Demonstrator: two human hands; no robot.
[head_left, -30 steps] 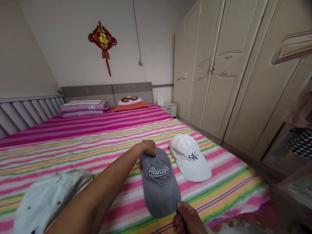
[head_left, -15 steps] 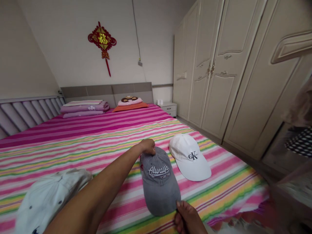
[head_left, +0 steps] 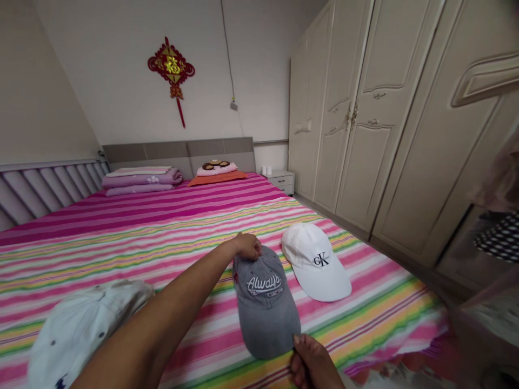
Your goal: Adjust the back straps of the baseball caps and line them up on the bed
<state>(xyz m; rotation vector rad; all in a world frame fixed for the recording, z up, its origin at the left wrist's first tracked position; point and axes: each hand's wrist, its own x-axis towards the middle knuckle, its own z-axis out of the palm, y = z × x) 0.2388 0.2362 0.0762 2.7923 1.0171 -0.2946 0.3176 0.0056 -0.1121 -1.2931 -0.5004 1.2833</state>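
Observation:
A grey baseball cap point(head_left: 267, 308) with white "Always" lettering lies on the striped bed sheet point(head_left: 194, 340), its brim toward me. My left hand point(head_left: 247, 246) reaches across and pinches the top of its crown. At the brim's front right corner, my right hand point(head_left: 312, 359) grips the edge between thumb and fingers. Just right of the grey cap is a white cap point(head_left: 308, 246) with a black "CK" logo, brim also facing me. A pale cap point(head_left: 77, 329) rests at the lower left, partly hidden behind my left forearm.
Folded purple bedding point(head_left: 141, 181) and an orange pillow point(head_left: 219, 178) sit by the headboard point(head_left: 219, 148). A metal rail point(head_left: 48, 186) runs along the left. On the right stand a nightstand point(head_left: 281, 181) and a tall wardrobe point(head_left: 365, 135). The bed's edge drops off at lower right.
My left hand has shifted very slightly on the crown, its fingers a little lower to the right. Both hands stay on the grey cap, which has hardly moved.

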